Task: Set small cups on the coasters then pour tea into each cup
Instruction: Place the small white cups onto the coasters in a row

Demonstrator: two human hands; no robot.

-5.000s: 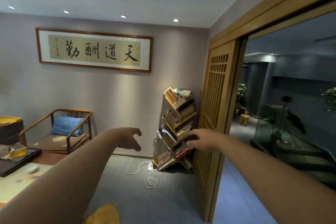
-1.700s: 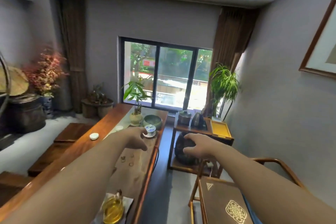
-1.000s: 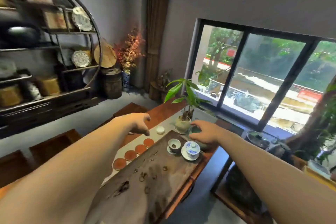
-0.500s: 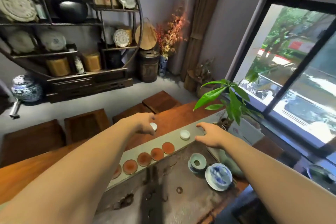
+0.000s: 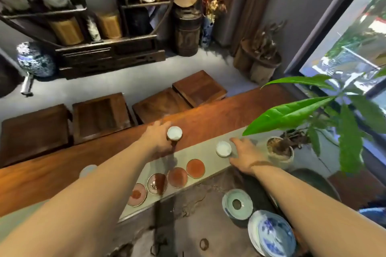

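Note:
Several round reddish coasters (image 5: 195,168) lie in a row on a grey runner (image 5: 205,146) across the wooden table (image 5: 219,115). My left hand (image 5: 158,142) holds a small white cup (image 5: 174,133) just above the table, past the runner's far edge. A second small white cup (image 5: 224,148) stands on the runner to the right of the coasters. My right hand (image 5: 245,157) has thumb and fingers closed around its right side. A third pale cup (image 5: 88,170) peeks out behind my left forearm.
A dark stone tea tray (image 5: 188,225) fills the near side, carrying a celadon lidded bowl (image 5: 238,204) and a blue-and-white bowl (image 5: 271,236). A potted plant (image 5: 279,150) stands just right of my right hand, its leaves overhanging. Wooden stools (image 5: 100,117) line the table's far side.
My view swung from the doorway across the room down to the table. My left hand has taken up a white cup, and my right hand has reached the other cup and closed on it.

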